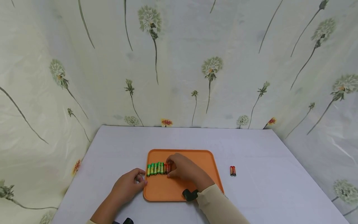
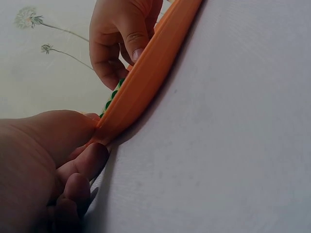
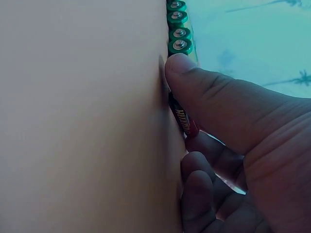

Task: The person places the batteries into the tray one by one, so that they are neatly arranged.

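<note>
An orange tray (image 1: pixel 165 191) lies on the table, with a row of several green-and-yellow batteries (image 1: pixel 155 168) standing side by side near its left edge. Red batteries (image 1: pixel 165 169) continue the row on its right end. My right hand (image 1: pixel 185 169) reaches over the tray and pinches a red battery (image 3: pixel 181 114) by its two ends, between thumb and fingers, right at the row's end. At the tray's left edge, my left hand (image 1: pixel 127 186) grips the rim, thumb on top and fingers curled against the outer side in the left wrist view.
Two more red batteries (image 1: pixel 233 171) lie side by side on the white table (image 1: pixel 260 193), right of the tray. A black wrist device (image 1: pixel 190 195) sits over the tray's front edge. Flower-printed sheeting (image 1: pixel 179 62) stands behind and at both sides.
</note>
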The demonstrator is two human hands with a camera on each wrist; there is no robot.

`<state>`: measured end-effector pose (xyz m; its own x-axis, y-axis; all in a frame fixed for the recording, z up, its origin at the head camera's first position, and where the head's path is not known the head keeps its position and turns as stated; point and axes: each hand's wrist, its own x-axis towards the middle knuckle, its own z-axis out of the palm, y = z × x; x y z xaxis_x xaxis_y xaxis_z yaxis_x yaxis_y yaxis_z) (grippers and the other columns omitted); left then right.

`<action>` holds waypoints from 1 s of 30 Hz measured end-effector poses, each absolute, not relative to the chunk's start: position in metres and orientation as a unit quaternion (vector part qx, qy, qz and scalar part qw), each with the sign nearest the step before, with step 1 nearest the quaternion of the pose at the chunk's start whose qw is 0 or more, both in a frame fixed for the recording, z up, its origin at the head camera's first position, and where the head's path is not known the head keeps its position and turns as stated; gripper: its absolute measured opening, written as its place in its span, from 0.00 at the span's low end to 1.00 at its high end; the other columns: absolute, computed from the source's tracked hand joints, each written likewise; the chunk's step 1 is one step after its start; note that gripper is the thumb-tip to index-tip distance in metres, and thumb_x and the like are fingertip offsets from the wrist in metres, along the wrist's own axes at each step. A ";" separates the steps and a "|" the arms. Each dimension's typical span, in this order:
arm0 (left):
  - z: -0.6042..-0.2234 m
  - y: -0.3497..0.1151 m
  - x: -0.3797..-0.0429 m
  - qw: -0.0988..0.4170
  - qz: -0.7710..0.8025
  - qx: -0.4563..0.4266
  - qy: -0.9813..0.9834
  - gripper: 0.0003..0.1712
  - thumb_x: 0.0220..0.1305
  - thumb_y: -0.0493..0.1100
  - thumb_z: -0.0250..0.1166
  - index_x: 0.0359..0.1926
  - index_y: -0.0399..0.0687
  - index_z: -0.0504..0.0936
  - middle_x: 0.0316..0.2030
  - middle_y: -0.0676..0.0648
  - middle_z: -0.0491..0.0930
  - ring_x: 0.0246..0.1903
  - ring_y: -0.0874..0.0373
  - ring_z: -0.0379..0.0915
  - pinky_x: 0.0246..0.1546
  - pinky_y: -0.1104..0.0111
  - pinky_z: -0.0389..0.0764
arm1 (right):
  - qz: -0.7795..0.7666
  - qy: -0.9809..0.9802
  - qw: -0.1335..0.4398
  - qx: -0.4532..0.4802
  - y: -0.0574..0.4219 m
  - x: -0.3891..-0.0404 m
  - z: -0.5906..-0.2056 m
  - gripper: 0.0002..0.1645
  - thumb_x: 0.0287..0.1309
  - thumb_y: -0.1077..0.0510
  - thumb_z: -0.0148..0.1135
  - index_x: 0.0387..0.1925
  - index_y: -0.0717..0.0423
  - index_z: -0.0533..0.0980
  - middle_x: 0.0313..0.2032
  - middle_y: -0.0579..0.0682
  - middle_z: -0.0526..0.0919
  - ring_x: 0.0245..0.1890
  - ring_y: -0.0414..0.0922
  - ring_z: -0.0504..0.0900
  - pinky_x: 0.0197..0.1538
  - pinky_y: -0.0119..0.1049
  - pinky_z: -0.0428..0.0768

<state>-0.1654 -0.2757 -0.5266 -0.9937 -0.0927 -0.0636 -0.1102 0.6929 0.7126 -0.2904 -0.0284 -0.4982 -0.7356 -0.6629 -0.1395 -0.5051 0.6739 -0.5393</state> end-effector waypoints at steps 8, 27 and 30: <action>-0.528 -0.276 -0.167 0.010 0.385 -0.059 0.921 0.18 0.63 0.51 0.75 0.51 0.55 0.83 0.30 0.64 0.79 0.27 0.63 0.70 0.34 0.66 0.70 | -0.250 0.896 0.165 -0.328 -0.028 -0.291 -0.497 0.35 0.55 0.44 0.80 0.61 0.49 0.77 0.42 0.40 0.76 0.39 0.38 0.75 0.46 0.36 0.77; -0.527 -0.275 -0.165 0.012 0.384 -0.056 0.922 0.17 0.64 0.51 0.75 0.51 0.56 0.83 0.29 0.65 0.79 0.28 0.64 0.71 0.36 0.66 0.71 | -0.280 0.887 0.178 -0.320 -0.023 -0.292 -0.498 0.38 0.54 0.41 0.80 0.63 0.50 0.77 0.39 0.43 0.77 0.36 0.40 0.78 0.45 0.37 0.78; -0.526 -0.275 -0.165 0.011 0.383 -0.053 0.922 0.17 0.64 0.52 0.75 0.51 0.56 0.83 0.30 0.65 0.79 0.28 0.65 0.71 0.36 0.66 0.71 | -0.264 0.895 0.167 -0.319 -0.022 -0.290 -0.495 0.39 0.55 0.40 0.79 0.64 0.50 0.77 0.45 0.44 0.79 0.44 0.40 0.78 0.51 0.40 0.79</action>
